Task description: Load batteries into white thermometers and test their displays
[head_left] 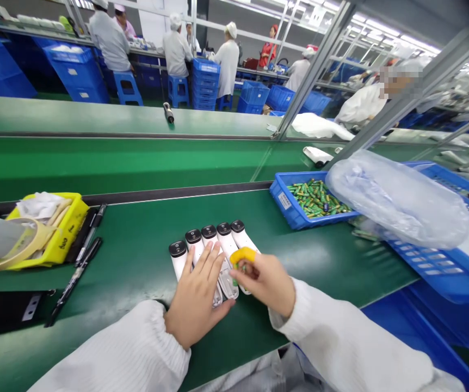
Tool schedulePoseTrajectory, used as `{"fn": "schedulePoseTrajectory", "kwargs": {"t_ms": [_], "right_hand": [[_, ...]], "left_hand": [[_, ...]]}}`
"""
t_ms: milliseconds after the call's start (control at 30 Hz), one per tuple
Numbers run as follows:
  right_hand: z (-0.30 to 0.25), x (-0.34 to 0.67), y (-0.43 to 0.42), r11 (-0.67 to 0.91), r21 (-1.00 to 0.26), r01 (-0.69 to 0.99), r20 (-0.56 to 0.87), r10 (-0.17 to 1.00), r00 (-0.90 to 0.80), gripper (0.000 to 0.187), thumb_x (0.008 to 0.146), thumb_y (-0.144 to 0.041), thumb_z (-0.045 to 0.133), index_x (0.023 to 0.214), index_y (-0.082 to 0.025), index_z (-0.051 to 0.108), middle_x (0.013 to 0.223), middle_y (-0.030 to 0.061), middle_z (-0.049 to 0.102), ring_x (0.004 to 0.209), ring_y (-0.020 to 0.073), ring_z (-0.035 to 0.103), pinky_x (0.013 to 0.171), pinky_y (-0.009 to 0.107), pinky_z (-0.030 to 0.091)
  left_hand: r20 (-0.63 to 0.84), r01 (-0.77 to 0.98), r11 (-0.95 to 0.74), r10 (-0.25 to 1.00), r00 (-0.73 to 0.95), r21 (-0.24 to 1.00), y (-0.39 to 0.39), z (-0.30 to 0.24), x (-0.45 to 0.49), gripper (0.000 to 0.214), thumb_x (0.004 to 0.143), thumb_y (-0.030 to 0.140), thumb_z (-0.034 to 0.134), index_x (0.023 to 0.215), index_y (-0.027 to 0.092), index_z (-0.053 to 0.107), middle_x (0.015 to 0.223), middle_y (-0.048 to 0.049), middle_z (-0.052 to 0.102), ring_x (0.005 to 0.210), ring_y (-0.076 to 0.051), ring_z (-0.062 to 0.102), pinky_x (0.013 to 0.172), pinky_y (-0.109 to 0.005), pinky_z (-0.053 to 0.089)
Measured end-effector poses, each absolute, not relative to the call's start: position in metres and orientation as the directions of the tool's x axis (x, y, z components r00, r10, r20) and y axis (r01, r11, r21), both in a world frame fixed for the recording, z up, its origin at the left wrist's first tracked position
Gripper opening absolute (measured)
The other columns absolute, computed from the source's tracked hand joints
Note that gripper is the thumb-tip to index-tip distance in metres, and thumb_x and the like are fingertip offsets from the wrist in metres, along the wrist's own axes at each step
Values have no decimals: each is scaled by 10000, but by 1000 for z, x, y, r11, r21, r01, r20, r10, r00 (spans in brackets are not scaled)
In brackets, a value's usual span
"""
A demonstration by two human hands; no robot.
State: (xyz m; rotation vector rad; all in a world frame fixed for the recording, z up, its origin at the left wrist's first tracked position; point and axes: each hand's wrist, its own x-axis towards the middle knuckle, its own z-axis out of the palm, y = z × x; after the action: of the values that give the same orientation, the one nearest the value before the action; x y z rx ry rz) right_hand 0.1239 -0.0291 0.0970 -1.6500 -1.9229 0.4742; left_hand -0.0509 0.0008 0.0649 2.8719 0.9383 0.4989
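Several white handheld devices with black tops (177,249) lie side by side on the green work surface. My left hand (197,291) rests flat across the ones on the left, its fingers stretched and slightly spread. At least one device (226,277) shows an uncovered battery compartment between my hands. Over that compartment is my right hand (265,277), with a yellow cover (243,255) on its index finger. Its thumb and fingers are pinched on a small green battery (235,281), mostly hidden by the fingers.
A blue bin (295,218) full of green batteries stands right of the devices, beside a blue crate (434,267) with a clear plastic bag (397,201). At left are a yellow tray (65,234) and black pens (75,280). A conveyor belt (136,163) runs behind; co-workers sit beyond.
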Motion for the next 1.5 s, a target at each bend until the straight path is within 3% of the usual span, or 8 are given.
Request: {"fn": "schedulePoseTrajectory", "kwargs": {"t_ms": [167, 500, 633, 767, 900, 1100, 1233, 1500], "right_hand": [[68, 109, -37, 346, -104, 933, 373, 883, -286, 140, 844, -186, 532, 721, -163, 594, 633, 25, 581, 570, 165, 559, 529, 270, 389], [61, 123, -51, 440, -184, 879, 341, 867, -363, 208, 921, -217, 449, 831, -153, 624, 774, 76, 585, 706, 188, 553, 633, 313, 465], [76, 129, -50, 392, -511, 765, 289, 916, -277, 208, 935, -229, 415, 911, -178, 615, 842, 80, 583, 772, 191, 562, 680, 334, 482], [87, 130, -44, 140, -955, 261, 115, 988, -107, 177, 912, -338, 499, 916, -187, 591, 765, 20, 537, 630, 121, 520, 582, 267, 447], [75, 122, -43, -173, -984, -47, -158, 960, -229, 288, 835, -453, 595, 880, -175, 532, 623, -48, 455, 437, 61, 407, 422, 202, 327], [65, 112, -48, -69, -940, 335, -107, 989, -97, 154, 783, -240, 626, 750, -179, 489, 756, -25, 443, 508, 63, 410, 469, 216, 339], [69, 111, -42, -93, -791, 605, -121, 993, -6, 341, 674, -128, 687, 608, -186, 358, 601, -66, 349, 521, 78, 317, 476, 214, 245], [83, 116, -31, -38, -751, 660, -128, 988, -89, 237, 702, -187, 689, 615, -187, 469, 496, -79, 381, 443, 72, 348, 430, 200, 266]], "left_hand": [[313, 564, -805, 592, 742, 185, 0, 63, -52, 640, 826, 425, 518, 1330, 41, 423, 1446, -172, 403, 1358, -311, 338, 1104, -554, 250], [270, 576, -791, 611, 744, 206, 2, 66, -51, 626, 831, 416, 507, 1326, 38, 439, 1458, -168, 377, 1367, -302, 323, 1115, -556, 244], [265, 581, -787, 617, 741, 210, 1, 67, -51, 649, 825, 455, 529, 1323, 49, 441, 1460, -167, 377, 1370, -306, 317, 1121, -551, 231], [259, 577, -782, 623, 738, 236, 0, 67, -52, 643, 814, 430, 549, 1329, 62, 432, 1459, -152, 387, 1367, -306, 323, 1129, -538, 216], [277, 560, -793, 609, 744, 240, 1, 66, -52, 666, 813, 405, 555, 1349, 46, 388, 1460, -171, 381, 1365, -317, 324, 1123, -543, 222], [276, 562, -778, 627, 729, 282, 1, 65, -51, 708, 813, 309, 508, 1416, 52, 241, 1453, -153, 404, 1374, -283, 314, 1137, -512, 198], [289, 553, -780, 623, 727, 291, 0, 65, -51, 706, 820, 290, 494, 1427, 69, 208, 1447, -146, 416, 1374, -282, 314, 1137, -519, 192], [279, 551, -787, 615, 738, 279, 0, 66, -52, 699, 815, 345, 537, 1400, 78, 265, 1433, -157, 433, 1363, -308, 330, 1127, -542, 200]]}}
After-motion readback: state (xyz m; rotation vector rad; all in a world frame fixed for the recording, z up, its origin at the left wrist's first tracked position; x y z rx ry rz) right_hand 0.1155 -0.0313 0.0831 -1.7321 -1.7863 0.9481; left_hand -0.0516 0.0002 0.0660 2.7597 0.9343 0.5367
